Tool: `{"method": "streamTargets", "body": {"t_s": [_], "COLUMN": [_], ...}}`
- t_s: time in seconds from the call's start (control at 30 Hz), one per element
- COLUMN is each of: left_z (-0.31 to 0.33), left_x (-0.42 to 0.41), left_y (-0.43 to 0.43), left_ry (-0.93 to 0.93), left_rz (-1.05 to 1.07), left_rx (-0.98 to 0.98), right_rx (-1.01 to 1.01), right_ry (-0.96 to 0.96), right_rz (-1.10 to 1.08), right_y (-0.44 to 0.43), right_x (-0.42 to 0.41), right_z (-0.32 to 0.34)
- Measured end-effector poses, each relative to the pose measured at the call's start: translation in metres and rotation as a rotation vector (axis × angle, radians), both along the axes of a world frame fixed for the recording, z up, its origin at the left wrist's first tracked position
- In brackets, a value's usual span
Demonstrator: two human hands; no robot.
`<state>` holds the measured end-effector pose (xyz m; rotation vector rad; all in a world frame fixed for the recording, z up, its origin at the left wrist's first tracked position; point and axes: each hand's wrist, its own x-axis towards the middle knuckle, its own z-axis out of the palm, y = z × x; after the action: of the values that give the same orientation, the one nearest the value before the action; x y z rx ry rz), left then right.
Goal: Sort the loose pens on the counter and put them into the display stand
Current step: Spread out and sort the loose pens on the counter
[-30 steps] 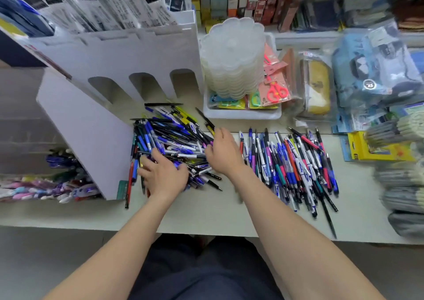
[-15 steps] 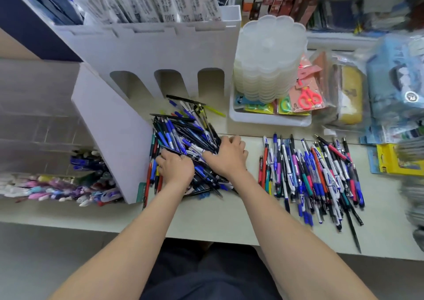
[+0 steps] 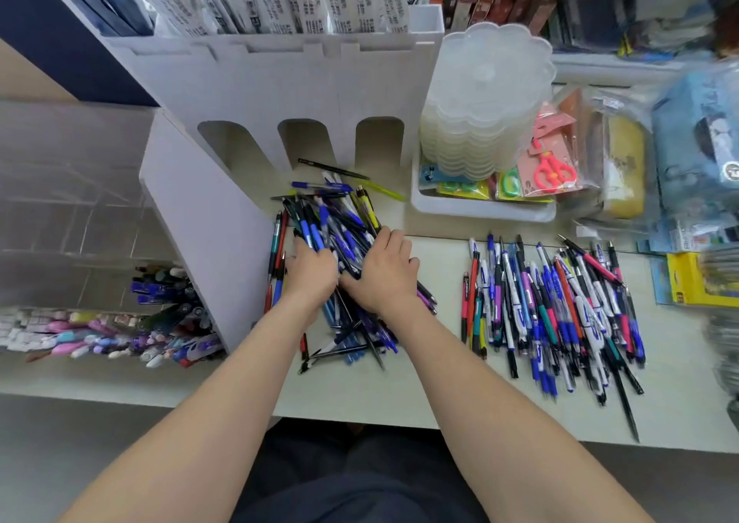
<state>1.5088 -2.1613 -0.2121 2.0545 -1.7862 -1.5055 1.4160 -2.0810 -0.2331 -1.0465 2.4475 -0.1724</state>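
The pale bench [image 3: 400,398] runs across the whole view, with a tall white display stand [image 3: 280,94] standing at its far left; the stand's front has three arched openings and its top row holds packaged items. A slanted white side panel [image 3: 208,234] of the stand comes forward to the left of the work area. To the right of the stand sits a stack of clear scalloped containers [image 3: 484,98] in a white tray [image 3: 480,210], with packaged scissors [image 3: 554,170] leaning beside it.

Two groups of loose pens lie on the bench. The tangled pile [image 3: 340,234], mostly blue and black, lies just in front of the arched openings. The laid-out pens [image 3: 552,310] lie roughly side by side, well apart to the right.

Both hands rest on the tangled pile, touching each other. The left hand [image 3: 312,270] is curled around several blue pens at its fingertips. The right hand [image 3: 384,270] lies palm down with fingers bent over the pens; it seems to be gathering rather than gripping them, though the fingertips are hidden.
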Motion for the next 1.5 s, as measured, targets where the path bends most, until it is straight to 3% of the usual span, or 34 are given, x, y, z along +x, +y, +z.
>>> {"method": "streamTargets", "body": {"t_s": [0.37,0.47,0.6,0.73,0.87,0.93,1.07,1.27,1.43,1.5], "left_z": [0.013,0.011,0.024,0.042,0.032,0.022,0.014,0.019,0.016,0.016], "left_x": [-0.014,0.001,0.027,0.045,0.061,0.068,0.069,0.071,0.086,0.089], "left_y": [0.022,0.024,0.039,0.056,0.087,0.100,0.109,0.107,0.102,0.102], "left_ry": [-0.095,-0.168,-0.129,-0.374,-0.598,-0.634,-0.579,-0.467,-0.406,-0.419], "left_rz": [-0.380,-0.478,-0.647,-1.044,-1.259,-1.282,-1.270,-1.257,-1.196,-1.229], "left_rx": [-0.072,-0.206,-0.491,-0.307,-0.286,-0.364,-0.427,-0.464,-0.483,-0.484], "right_rx": [-0.066,-0.012,-0.074,-0.305,0.013,0.135,0.125,0.200,0.312,0.234], "right_ry": [-0.031,-0.042,-0.102,-0.028,-0.057,0.004,-0.024,0.166,0.134,0.117], "right_rz": [-0.125,-0.096,-0.004,0.065,0.175,0.240,0.194,0.270,0.356,0.365], "right_y": [0.039,0.062,0.101,0.136,0.157,0.163,0.165,0.166,0.169,0.174], "right_x": [0.000,-0.017,-0.028,-0.012,0.016,0.028,0.035,0.044,0.039,0.032], "right_z": [0.007,0.015,0.021,0.025,0.031,0.026,0.022,0.031,0.034,0.035]}}
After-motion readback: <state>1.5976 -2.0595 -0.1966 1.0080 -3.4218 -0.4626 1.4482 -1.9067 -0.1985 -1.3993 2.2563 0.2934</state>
